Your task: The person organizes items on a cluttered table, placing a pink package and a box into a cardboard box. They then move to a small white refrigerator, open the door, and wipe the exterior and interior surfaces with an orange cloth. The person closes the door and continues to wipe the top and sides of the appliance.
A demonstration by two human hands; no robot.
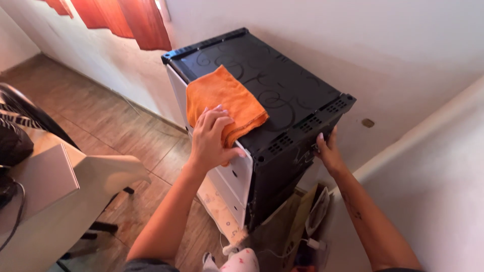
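Note:
A small black cabinet-like appliance (282,85) with a flat black top and a white front door stands against the wall. An orange cloth (222,98) lies on the near left part of its top. My left hand (212,138) rests on the cloth's lower edge at the front corner, fingers curled over it. My right hand (327,151) grips the appliance's right rear side, fingers hooked around the edge.
White walls (403,55) close in behind and to the right. A red curtain (126,17) hangs at top left. A white chair and table (60,191) with dark items stand at left on the brown tiled floor (126,136). Cables and bags (307,236) lie below the appliance.

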